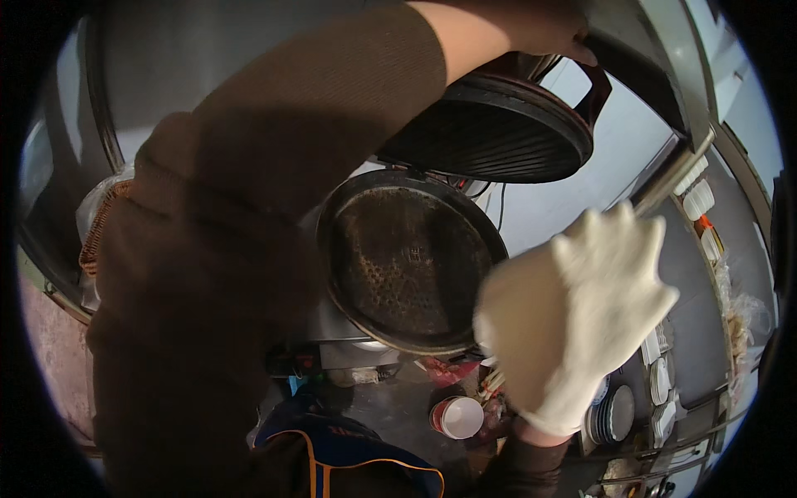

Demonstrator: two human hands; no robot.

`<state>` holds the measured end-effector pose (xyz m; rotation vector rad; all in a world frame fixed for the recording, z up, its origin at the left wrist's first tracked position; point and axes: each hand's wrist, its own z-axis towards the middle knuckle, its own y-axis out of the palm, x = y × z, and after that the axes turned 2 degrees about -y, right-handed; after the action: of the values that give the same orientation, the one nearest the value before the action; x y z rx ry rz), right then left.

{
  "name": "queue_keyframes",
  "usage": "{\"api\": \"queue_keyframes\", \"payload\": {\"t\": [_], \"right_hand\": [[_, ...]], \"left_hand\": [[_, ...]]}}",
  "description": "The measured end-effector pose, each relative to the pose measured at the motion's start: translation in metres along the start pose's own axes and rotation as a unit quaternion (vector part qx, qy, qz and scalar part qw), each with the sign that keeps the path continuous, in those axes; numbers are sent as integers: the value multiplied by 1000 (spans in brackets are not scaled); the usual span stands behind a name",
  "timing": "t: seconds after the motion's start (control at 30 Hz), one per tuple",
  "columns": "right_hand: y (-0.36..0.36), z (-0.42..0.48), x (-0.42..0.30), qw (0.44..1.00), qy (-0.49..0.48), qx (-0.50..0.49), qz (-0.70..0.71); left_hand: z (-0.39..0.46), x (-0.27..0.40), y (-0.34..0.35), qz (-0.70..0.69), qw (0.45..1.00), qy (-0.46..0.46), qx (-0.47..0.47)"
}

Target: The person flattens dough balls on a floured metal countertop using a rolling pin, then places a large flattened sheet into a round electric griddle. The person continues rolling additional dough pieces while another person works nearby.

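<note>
My left hand (554, 34) is at the top, bare, its fingers on the upper part of the dark red handle (601, 93) of a raised lid (498, 134) with a ridged black underside. Below the lid lies the round, browned plate of an electric griddle (411, 267). To its right is my right hand (604, 299), fingers spread under a pale, smooth, dough-like sheet (529, 317) draped over it down to the wrist. The sheet's left edge overlaps the griddle's rim in the view; whether they touch I cannot tell. My left arm hides much of the left side.
A white-lined tub (464, 417) and a red plastic bag (448, 370) lie below the griddle. Stacked plates (619, 414) and white dishes (660, 380) stand at the lower right, with bowls (698, 200) on a shelf. A wicker basket (99, 230) is at far left.
</note>
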<state>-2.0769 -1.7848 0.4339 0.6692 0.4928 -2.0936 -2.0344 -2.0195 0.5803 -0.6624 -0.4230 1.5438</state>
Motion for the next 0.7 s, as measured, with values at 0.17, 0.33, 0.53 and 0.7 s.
{"api": "queue_keyframes", "payload": {"t": [0.17,0.33,0.53,0.7], "right_hand": [[-5,24,29,945,96,-266,-164],[32,-23,174,739,284,-469,-393],[3,7,186,757,301,-492,-306],[-26,15,235,834,360,-124,-399]], "left_hand": [[60,-9,37,-105,983,113,99],[12,-6,9,3,999,17,50],[-21,9,1,-24,993,-36,112],[10,-2,3,-31,995,0,99]]}}
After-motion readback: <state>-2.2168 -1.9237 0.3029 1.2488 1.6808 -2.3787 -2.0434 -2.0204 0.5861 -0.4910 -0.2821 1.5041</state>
